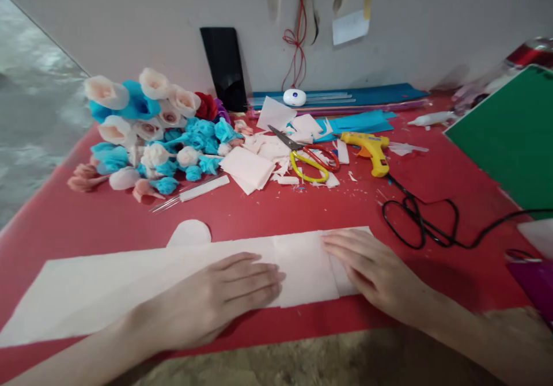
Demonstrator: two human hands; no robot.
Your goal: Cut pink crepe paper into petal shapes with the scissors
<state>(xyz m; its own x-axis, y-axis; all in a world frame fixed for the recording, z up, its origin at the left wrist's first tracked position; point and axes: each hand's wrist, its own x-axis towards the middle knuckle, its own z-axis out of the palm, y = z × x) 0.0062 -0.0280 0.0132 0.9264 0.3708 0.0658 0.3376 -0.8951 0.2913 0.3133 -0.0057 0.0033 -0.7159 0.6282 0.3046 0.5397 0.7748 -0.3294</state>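
One long white paper strip (108, 285) is spread along the near edge of the red table (268, 213), with a squared panel (305, 268) marked off by edges or creases toward its right end; by the left hand (207, 299) the strip is pressed down, the fingers being stretched out and nearly together, with their tips at the panel's left edge; by the right hand (384, 273) the right end is covered, its fingers straight and close together on top, though whether anything is pinched by the thumb cannot be told. The panel could be skewed if unequal pressure is applied by the two hands; a stray crease could be made if the paper is pushed rather than smoothed, since it looks thin; the long left part could be wrinkled by the left forearm, by which it is crossed. The rounded white piece (190, 233) at the far edge could be shifted along with the strip; farther back, the scissors (298, 146) are surrounded by paper scraps (268, 144); the black cord (419, 219) of the glue gun (372, 151) could be snagged if the right arm is swung outward.
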